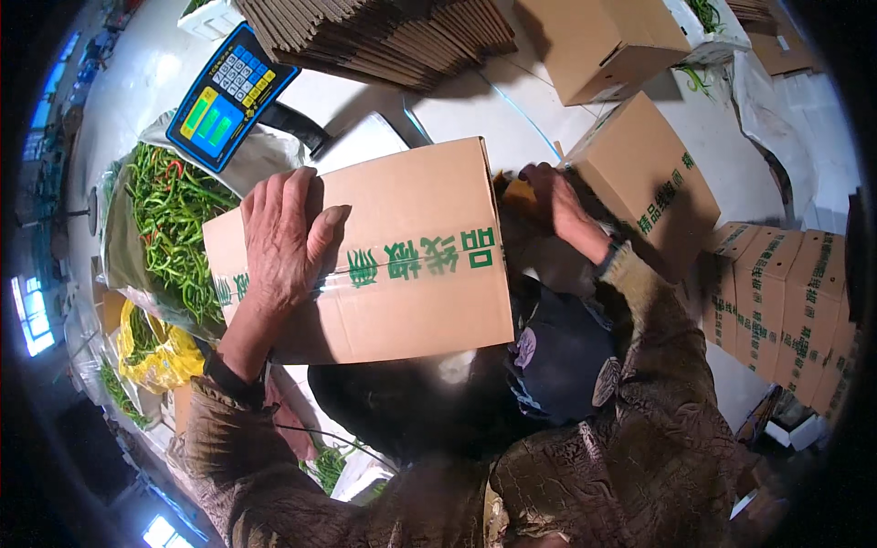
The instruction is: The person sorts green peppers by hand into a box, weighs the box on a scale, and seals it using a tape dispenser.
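A closed cardboard carton [418, 294] with green printing lies in front of me, clear tape along its middle. My left hand [284, 233] rests flat on its top, thumb spread from the fingers. Beyond the carton's right end, my right hand [548, 192] is curled around a yellow-orange object [519, 198], perhaps a packing-tape tool. Shadow and blur hide its exact shape. Right beside that hand stands another printed carton [651, 178].
A digital scale display [219, 103] rises at upper left, by a large bag of green chillies [175, 226]. Flattened cardboard [384, 41] is stacked at the top. Printed cartons [781, 301] stand at right, a plain carton [603, 41] at upper right. A yellow bag [161, 353] sits at left.
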The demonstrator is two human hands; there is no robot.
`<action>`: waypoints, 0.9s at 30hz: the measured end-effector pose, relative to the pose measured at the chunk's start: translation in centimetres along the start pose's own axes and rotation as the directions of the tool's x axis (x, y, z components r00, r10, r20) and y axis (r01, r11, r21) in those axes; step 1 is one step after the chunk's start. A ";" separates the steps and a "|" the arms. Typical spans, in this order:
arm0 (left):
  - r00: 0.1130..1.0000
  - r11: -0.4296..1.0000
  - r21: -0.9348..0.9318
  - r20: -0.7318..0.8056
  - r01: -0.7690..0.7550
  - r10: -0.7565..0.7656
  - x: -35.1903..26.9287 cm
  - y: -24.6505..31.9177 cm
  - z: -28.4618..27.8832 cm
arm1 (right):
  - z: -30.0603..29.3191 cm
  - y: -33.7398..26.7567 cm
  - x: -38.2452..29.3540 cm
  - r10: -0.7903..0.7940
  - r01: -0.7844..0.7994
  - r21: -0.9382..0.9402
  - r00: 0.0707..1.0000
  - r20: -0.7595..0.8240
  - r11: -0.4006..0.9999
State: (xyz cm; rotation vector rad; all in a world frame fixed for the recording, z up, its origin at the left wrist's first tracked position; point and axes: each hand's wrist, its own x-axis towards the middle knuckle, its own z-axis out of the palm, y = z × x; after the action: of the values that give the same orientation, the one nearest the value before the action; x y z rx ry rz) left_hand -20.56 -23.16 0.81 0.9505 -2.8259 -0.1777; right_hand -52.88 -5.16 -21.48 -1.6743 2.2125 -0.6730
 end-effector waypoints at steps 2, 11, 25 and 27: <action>1.000 1.000 -0.004 0.000 0.014 -0.014 -0.3 -0.2 0.1 | -5.1 -6.7 0.7 0.210 -0.241 0.623 0.970 0.125 0.744; 0.995 0.998 0.040 -0.083 0.052 -0.048 -0.4 -0.4 0.4 | -1.0 -9.0 -4.2 0.018 -0.332 0.867 0.936 0.351 0.372; 0.934 0.978 -0.023 -0.291 0.209 -0.206 -2.4 -2.6 0.4 | 0.8 -7.1 -6.4 0.041 -0.401 0.779 0.898 0.437 0.481; 0.859 0.908 0.006 -0.328 0.419 -0.394 -5.0 -6.2 -0.9 | 1.3 -6.2 -5.5 0.027 -0.373 0.662 0.882 0.471 0.650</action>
State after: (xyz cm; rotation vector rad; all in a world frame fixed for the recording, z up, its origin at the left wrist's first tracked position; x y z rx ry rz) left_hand -12.82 -25.08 0.19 1.4446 -2.3214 0.0400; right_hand -45.57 -1.51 -19.59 -0.9889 1.4616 -0.8844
